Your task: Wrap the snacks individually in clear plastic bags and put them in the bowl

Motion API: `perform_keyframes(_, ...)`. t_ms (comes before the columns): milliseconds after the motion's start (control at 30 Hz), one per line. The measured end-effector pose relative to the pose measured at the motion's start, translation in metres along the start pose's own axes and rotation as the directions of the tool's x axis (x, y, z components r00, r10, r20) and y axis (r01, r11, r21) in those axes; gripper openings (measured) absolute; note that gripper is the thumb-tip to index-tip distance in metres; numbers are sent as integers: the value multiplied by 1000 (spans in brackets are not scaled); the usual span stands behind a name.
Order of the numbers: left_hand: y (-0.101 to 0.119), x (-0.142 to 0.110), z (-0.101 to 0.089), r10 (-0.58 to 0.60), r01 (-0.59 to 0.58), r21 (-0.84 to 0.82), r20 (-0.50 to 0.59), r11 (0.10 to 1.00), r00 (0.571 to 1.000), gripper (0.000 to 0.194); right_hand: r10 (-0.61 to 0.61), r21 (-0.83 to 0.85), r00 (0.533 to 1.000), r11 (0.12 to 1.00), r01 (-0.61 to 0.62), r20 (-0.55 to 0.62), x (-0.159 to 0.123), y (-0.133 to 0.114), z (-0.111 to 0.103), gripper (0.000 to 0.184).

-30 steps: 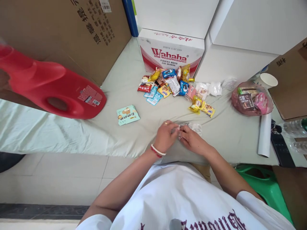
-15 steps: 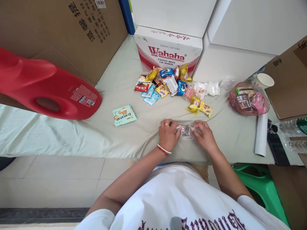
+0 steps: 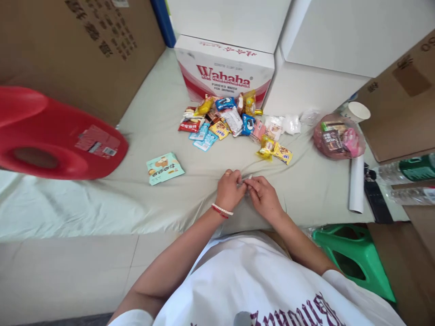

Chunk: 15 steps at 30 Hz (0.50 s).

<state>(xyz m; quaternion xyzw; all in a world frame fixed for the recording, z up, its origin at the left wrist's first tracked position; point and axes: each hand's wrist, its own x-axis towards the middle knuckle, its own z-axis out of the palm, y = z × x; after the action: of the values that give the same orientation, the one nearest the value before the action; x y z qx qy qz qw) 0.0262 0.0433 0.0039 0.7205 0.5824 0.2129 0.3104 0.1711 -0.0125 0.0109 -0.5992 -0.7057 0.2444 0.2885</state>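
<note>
Near the centre of the frame, just below the middle, the left hand (image 3: 230,191) and the right hand (image 3: 265,199) meet over the pale tablecloth (image 3: 199,181), fingertips pinched together on a small clear plastic wrapper (image 3: 249,177) that is mostly hidden between them. A mint-green packet (image 3: 165,169) lies left of the hands, while a heap of wrapped snacks (image 3: 234,121) sits above them, before the Wahaha box (image 3: 224,77) at upper centre; a translucent pink bowl (image 3: 317,144) holding packets stands at right.
</note>
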Motion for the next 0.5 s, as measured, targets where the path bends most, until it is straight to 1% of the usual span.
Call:
perform_keyframes(33,1,-2,-1,1,-2,-44,-31,999,1000,14,-7,-2,1000,1000,7,12,-4,-4,-1,38)
perform_keyframes(100,3,-6,-2,-16,2,-113,-130,994,991,16,-45,-21,998,999,46,42,-10,-11,-1,42)
perform_keyframes(167,7,-11,-4,-52,11,-192,-210,981,976,20,-109,-37,991,993,112,80,-15,-16,0,51)
perform_keyframes(200,8,-13,-4,-80,22,-246,-227,969,971,22,-140,-37,985,989,144,96,-17,-17,1,59)
perform_keyframes(267,12,-16,-3,-159,67,-371,-223,926,962,26,-180,-25,977,983,184,111,-19,-17,5,76)
perform_keyframes(333,15,-18,-1,-254,133,-490,-190,862,948,27,-169,-26,982,985,172,85,-19,-15,12,84)
perform_keyframes(400,20,-20,1,-311,175,-572,-148,801,939,23,-115,-47,993,992,116,38,-18,-12,20,79)
perform_keyframes(433,22,-21,2,-312,179,-599,-126,781,942,20,-81,-57,997,995,82,13,-18,-10,24,74)
perform_keyframes(500,24,-25,0,-271,155,-633,-91,759,958,18,-26,-56,999,998,24,-24,-19,-6,26,65)
